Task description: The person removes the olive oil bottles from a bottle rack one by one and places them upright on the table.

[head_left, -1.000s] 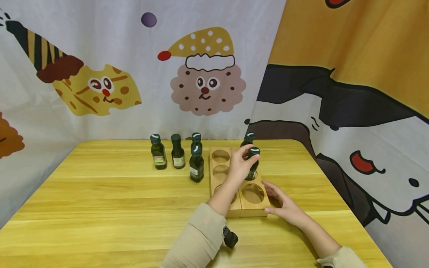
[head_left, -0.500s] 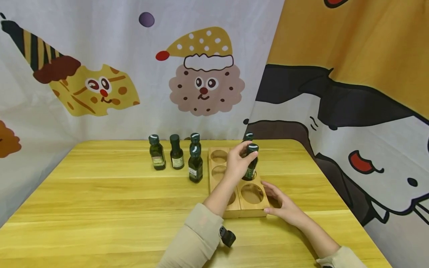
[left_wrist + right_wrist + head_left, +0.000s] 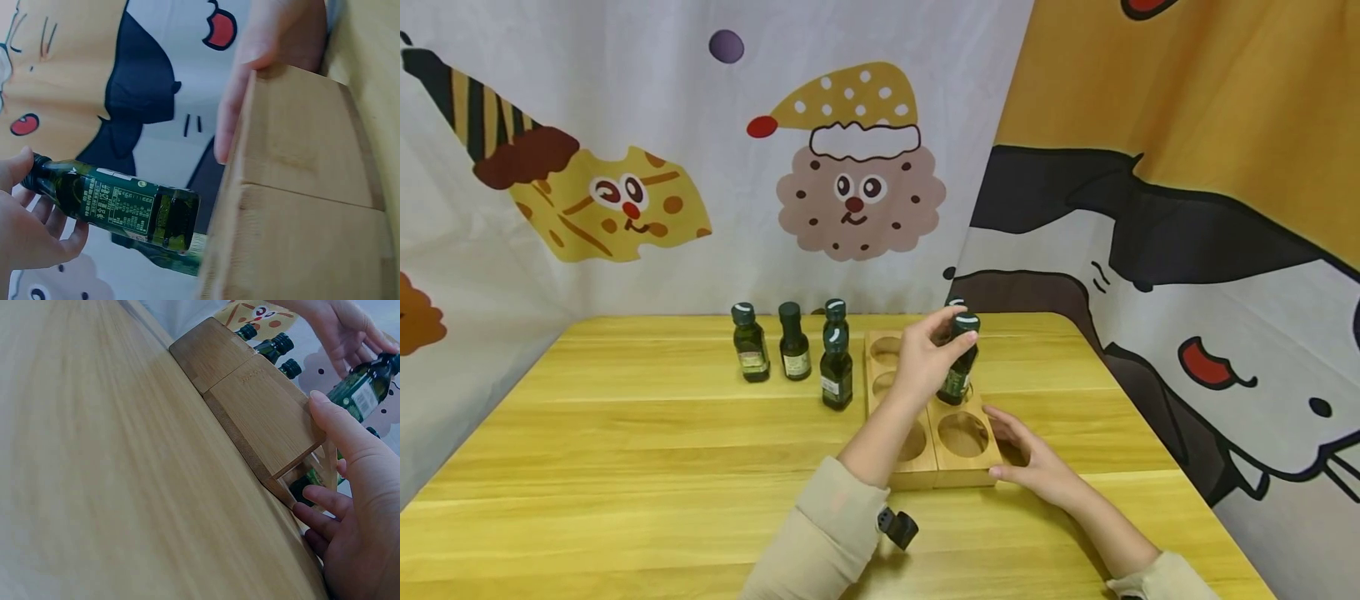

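Right of centre in the head view, the left hand [image 3: 922, 354] pinches the dark bottle [image 3: 957, 379] near its cap, over the wooden rack [image 3: 964, 477]; likely light, slick, breakable glass, best held by the neck. The right hand [image 3: 1037, 468], fingers spread, touches the rack's side. The left arm [image 3: 880, 437] hides some rack.

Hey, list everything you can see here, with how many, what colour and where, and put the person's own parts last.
Held bottle: one, dark green, over the right block
Standing bottles: four, dark green, on the table, left of the blocks
Far bottle: one, dark cap showing, behind the left hand, mostly hidden
Wooden blocks: two, light brown, side by side on the table
Table: one, yellow wood-grain, under everything
Cartoon cloth: count unclear, multicoloured, behind the table
Black wrist piece: one plainly seen, left cuff
Sleeves: two, beige, lower edge
Left hand: one, bare, pinching the held bottle
Right hand: one, bare, touching the right block
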### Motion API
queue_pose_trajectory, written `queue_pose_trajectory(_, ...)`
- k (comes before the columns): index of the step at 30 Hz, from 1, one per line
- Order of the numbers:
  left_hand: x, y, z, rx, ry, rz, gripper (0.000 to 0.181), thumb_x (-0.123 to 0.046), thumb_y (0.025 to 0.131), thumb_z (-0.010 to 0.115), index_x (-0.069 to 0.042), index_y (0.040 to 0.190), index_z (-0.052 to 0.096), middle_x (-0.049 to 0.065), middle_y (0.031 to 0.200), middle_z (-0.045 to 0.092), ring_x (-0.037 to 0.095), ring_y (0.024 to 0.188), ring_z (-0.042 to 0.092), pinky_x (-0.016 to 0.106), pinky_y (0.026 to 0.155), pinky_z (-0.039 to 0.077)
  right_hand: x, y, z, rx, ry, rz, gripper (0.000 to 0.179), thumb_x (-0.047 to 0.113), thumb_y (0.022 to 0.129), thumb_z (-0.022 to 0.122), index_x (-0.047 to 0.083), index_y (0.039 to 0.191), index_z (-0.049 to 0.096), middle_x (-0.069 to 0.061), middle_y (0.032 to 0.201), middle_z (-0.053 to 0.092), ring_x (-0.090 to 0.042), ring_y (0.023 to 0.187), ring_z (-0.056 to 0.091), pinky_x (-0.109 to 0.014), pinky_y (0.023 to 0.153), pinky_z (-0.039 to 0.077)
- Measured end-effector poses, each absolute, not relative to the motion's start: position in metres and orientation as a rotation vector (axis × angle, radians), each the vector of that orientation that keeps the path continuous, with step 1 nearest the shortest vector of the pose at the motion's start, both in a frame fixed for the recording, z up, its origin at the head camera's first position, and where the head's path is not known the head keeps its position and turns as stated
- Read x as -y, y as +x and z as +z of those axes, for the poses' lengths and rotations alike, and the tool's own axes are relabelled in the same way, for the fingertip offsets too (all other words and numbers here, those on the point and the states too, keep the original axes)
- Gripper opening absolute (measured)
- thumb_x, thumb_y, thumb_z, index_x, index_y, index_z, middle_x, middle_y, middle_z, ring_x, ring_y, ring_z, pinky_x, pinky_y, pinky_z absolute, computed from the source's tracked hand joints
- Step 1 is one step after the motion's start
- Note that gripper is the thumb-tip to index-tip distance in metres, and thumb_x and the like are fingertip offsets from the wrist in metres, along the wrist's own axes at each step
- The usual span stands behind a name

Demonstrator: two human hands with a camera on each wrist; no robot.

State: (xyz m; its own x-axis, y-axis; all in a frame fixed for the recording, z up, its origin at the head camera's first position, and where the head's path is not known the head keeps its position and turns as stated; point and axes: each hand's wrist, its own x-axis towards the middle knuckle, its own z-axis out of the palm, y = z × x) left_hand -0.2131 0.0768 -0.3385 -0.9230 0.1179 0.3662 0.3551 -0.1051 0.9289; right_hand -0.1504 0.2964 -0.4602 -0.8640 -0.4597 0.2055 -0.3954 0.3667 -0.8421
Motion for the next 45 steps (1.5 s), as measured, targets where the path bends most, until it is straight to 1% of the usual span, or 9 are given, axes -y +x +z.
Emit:
queue_pose_trajectory(6, -0.067, -0.204, -0.323, 1.993, -0.541, -2.169, 0.035, -0.012, 0.086, 0.073, -0.012, 0.12, 0.067, 0.003, 0.099, 0.068, 0.012, 0.091, 0.063, 0.027, 0.076, 0.054, -0.297, -0.151, -0.461, -2.545, -0.804, -1.542, 0.079, 0.004, 0.085, 0.071, 0.014, 0.151, 0.028, -0.017, 0.138, 0.047, -0.03, 0.122, 0.046, -0.026, 0.101, 0.036)
queue_pose_trajectory(11, -0.056, -0.197, -0.313, 1.997, -0.542, -2.146, 0.034, -0.012, 0.085, 0.074, -0.01, 0.119, 0.068, 0.004, 0.098, 0.068, 0.013, 0.093, 0.062, 0.028, 0.082, 0.052, -0.297, -0.151, -0.463, -2.546, -0.8, -1.538, 0.08, 0.004, 0.085, 0.071, 0.016, 0.151, 0.028, -0.018, 0.138, 0.048, -0.032, 0.122, 0.046, -0.027, 0.101, 0.036)
queue_pose_trajectory(17, -0.039, -0.191, -0.305, 1.966, -0.556, -2.172, 0.035, -0.009, 0.085, 0.074, -0.008, 0.119, 0.068, 0.005, 0.102, 0.068, 0.015, 0.097, 0.062, 0.028, 0.083, 0.052, -0.297, -0.15, -0.462, -2.546, -0.803, -1.546, 0.08, 0.004, 0.085, 0.072, 0.016, 0.151, 0.029, -0.019, 0.138, 0.048, -0.032, 0.122, 0.046, -0.025, 0.101, 0.036)
queue_pose_trajectory(26, -0.006, -0.185, -0.302, 2.002, -0.54, -2.143, 0.034, -0.008, 0.085, 0.074, -0.01, 0.118, 0.068, 0.006, 0.099, 0.068, 0.017, 0.096, 0.062, 0.028, 0.086, 0.051, -0.296, -0.15, -0.463, -2.541, -0.786, -1.551, 0.08, 0.004, 0.085, 0.072, 0.016, 0.151, 0.029, -0.019, 0.139, 0.047, -0.031, 0.123, 0.046, -0.025, 0.101, 0.035)
queue_pose_trajectory(32, 0.017, -0.179, -0.299, 2.021, -0.499, -2.174, 0.034, -0.005, 0.085, 0.073, -0.009, 0.119, 0.068, 0.009, 0.1, 0.067, 0.02, 0.096, 0.062, 0.03, 0.083, 0.053, -0.296, -0.15, -0.461, -2.546, -0.787, -1.543, 0.08, 0.004, 0.085, 0.072, 0.013, 0.151, 0.028, -0.019, 0.138, 0.047, -0.034, 0.122, 0.045, -0.03, 0.101, 0.036)
queue_pose_trajectory(39, 0.044, -0.175, -0.299, 2.091, -0.447, -2.069, 0.033, -0.008, 0.086, 0.073, -0.012, 0.118, 0.068, 0.008, 0.095, 0.066, 0.019, 0.09, 0.06, 0.03, 0.073, 0.053, -0.296, -0.15, -0.46, -2.542, -0.764, -1.542, 0.079, 0.005, 0.085, 0.071, 0.015, 0.151, 0.029, -0.017, 0.139, 0.047, -0.029, 0.123, 0.045, -0.03, 0.101, 0.036)
queue_pose_trajectory(45, 0.063, -0.172, -0.299, 2.099, -0.407, -2.057, 0.033, -0.007, 0.086, 0.072, -0.01, 0.119, 0.068, 0.01, 0.092, 0.062, 0.02, 0.091, 0.057, 0.03, 0.073, 0.051, -0.297, -0.151, -0.461, -2.546, -0.773, -1.536, 0.08, 0.005, 0.085, 0.072, 0.017, 0.151, 0.028, -0.016, 0.138, 0.048, -0.027, 0.123, 0.046, -0.03, 0.101, 0.037)
